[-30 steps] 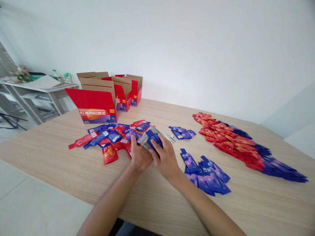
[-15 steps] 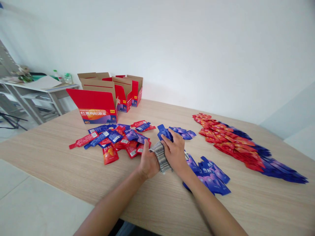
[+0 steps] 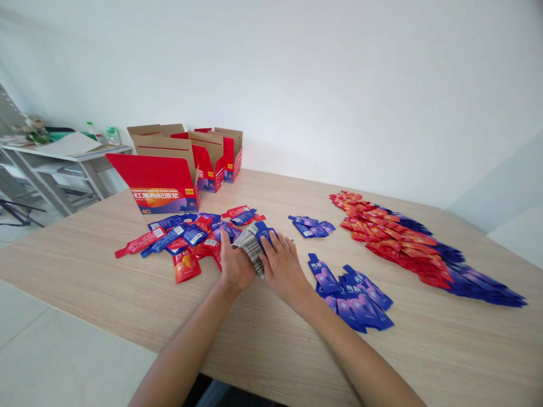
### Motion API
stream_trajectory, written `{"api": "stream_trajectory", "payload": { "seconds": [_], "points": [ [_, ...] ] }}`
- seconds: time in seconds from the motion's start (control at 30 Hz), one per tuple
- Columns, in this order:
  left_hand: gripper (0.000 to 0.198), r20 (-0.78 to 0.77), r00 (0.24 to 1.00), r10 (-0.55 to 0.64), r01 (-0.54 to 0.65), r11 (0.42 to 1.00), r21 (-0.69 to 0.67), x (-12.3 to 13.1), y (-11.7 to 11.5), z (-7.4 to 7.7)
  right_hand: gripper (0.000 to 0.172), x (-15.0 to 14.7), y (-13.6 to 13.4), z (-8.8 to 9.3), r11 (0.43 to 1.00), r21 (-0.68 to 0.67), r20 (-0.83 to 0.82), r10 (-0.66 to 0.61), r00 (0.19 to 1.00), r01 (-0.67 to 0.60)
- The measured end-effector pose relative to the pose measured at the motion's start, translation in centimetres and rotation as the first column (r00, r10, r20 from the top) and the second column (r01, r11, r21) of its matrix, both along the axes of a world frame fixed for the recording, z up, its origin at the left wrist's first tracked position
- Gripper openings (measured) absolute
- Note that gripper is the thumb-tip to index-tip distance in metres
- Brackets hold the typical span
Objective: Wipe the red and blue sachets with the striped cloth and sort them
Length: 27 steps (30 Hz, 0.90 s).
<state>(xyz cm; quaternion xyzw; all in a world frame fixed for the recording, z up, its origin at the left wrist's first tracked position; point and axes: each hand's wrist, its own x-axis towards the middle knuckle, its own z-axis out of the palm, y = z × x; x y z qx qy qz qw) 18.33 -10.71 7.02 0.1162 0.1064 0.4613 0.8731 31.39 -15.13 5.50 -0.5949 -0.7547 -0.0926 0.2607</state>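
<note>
- The left hand (image 3: 235, 267) and the right hand (image 3: 283, 270) sit close together on the table (image 3: 275, 350).
- Both hands hold one stack of packets (image 3: 250, 247) between them. The left hand wraps around its near side. The right hand presses on its other side with the fingers spread a little.
- The stack stands on its edge, so the thin silver sides show. A blue packet is at the far end of it, just past the fingertips.
- Right next to the left hand, on its outer side, lies a messy pile of red and blue packets (image 3: 178, 240).
- Past that pile, further from the hands, stand open red boxes (image 3: 163, 181).
- Near the right wrist, on its outer side, lies a fan of blue packets (image 3: 356, 294).
- A small bunch of blue packets (image 3: 311, 226) lies a bit beyond the right hand.
- Well off to the right of both hands runs a long row of red and blue packets (image 3: 416, 249).
</note>
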Motion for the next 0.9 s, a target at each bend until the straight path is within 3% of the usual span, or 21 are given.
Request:
{"api": "stream_trajectory", "payload": {
  "seconds": [0.17,0.3,0.4,0.47,0.6,0.77,0.9],
  "points": [
    [0.078,-0.066,0.986,0.154,-0.156,0.988,-0.017,-0.1,0.3,-0.3,0.048,-0.9,-0.4,-0.6,0.990,-0.060,-0.041,0.122,0.992,-0.125],
    [0.057,-0.104,0.977,0.186,-0.191,0.981,-0.040,0.2,0.4,-1.2,0.048,-1.5,-0.4,-0.8,0.973,-0.048,-0.056,0.224,0.973,-0.227],
    [0.045,-0.150,0.980,0.131,-0.138,0.990,-0.040,1.2,-0.4,-2.1,0.055,-1.3,-0.1,-0.8,0.972,-0.031,-0.049,0.230,0.972,-0.232],
    [0.043,-0.198,0.980,0.035,-0.043,0.998,-0.034,2.0,-1.2,-2.4,0.060,-0.6,0.3,-0.9,0.979,-0.025,-0.076,0.199,0.977,-0.201],
    [0.044,-0.314,0.943,-0.106,0.112,0.994,0.002,3.5,-2.7,-2.7,0.059,1.8,1.9,-1.3,0.984,-0.046,-0.272,0.152,0.950,-0.170],
    [0.027,-0.434,0.899,0.056,-0.074,0.997,-0.025,4.0,-1.8,-2.9,0.048,4.6,3.9,-1.0,0.940,-0.084,-0.546,0.236,0.804,-0.332],
    [0.015,-0.460,0.874,0.159,-0.212,0.975,-0.066,3.0,0.4,-2.7,0.052,6.7,5.2,-1.1,0.981,0.043,-0.569,0.181,0.802,-0.191]
  ]
}}
